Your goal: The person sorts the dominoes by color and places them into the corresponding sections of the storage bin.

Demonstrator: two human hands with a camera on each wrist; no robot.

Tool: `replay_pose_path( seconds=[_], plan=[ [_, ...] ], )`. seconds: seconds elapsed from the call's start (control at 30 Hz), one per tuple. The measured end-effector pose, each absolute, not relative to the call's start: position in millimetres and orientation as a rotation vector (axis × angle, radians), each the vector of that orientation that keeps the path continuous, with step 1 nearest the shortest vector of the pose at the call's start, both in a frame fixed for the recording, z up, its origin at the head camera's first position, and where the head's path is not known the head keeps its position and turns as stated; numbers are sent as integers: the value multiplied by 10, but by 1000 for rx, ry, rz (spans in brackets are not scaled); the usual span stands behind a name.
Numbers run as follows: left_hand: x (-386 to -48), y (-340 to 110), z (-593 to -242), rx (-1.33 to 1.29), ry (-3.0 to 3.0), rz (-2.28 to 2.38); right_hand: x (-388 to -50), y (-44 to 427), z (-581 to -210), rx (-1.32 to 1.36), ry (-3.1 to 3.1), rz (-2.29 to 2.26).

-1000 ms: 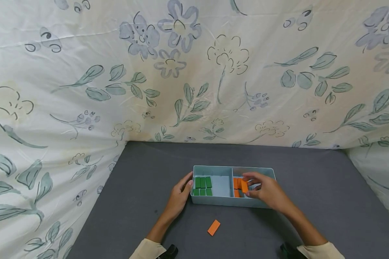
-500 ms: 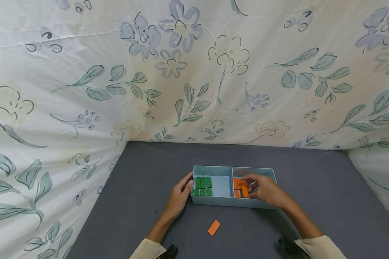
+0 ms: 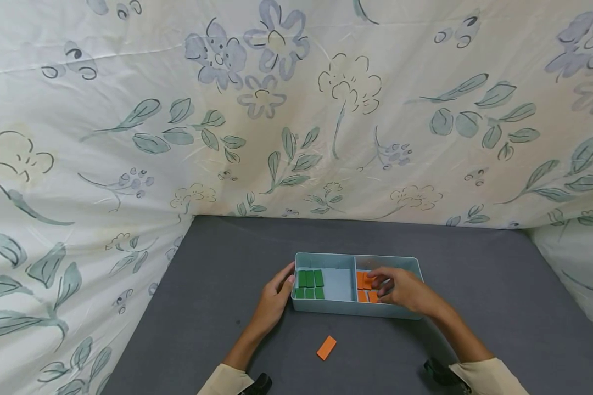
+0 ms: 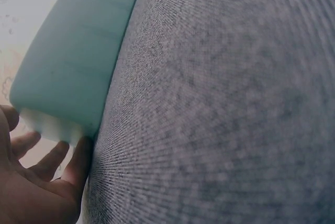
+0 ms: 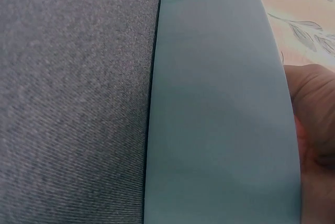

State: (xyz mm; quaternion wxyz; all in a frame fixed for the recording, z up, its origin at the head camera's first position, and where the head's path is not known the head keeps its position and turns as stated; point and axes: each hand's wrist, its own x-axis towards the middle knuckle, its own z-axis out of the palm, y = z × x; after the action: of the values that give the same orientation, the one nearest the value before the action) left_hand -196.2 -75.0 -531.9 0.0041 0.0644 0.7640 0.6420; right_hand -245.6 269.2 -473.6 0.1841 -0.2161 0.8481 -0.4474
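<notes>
A pale blue-green box [image 3: 356, 308] with two compartments stands on the grey table. My left hand [image 3: 272, 302] rests against its left end; in the left wrist view its spread fingers [image 4: 55, 158] touch the end wall. My right hand [image 3: 405, 289] reaches into the right compartment with bent, relaxed fingers. Its thumb is beside an orange block [image 3: 373, 297] in the near row, and its index finger is over the far-row orange blocks [image 3: 360, 280]. The box wall hides its fingertips in the right wrist view. Green blocks [image 3: 309, 278] lie in two rows in the left compartment.
One loose orange block [image 3: 326, 348] lies on the grey table [image 3: 217, 285] in front of the box. A divider [image 3: 354, 278] separates the compartments. Floral cloth [image 3: 296, 164] hangs behind the table and at both sides.
My right hand has lowered an orange block into the near row, where it now lies flat beside another, and its fingers have loosened. My left hand has stayed at the box's end.
</notes>
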Motion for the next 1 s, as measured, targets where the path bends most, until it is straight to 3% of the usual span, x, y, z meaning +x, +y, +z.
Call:
replay_pose_path(
  seconds=[0.47,1.0],
  plan=[
    [-1955,-747,-5310,202,2369,2022,-2329,2697,-4697,-510,2580,-1315],
    [-1959,-750,-5330,204,2386,2009,-1905,2522,-4634,-756,2874,-1523]
  ],
)
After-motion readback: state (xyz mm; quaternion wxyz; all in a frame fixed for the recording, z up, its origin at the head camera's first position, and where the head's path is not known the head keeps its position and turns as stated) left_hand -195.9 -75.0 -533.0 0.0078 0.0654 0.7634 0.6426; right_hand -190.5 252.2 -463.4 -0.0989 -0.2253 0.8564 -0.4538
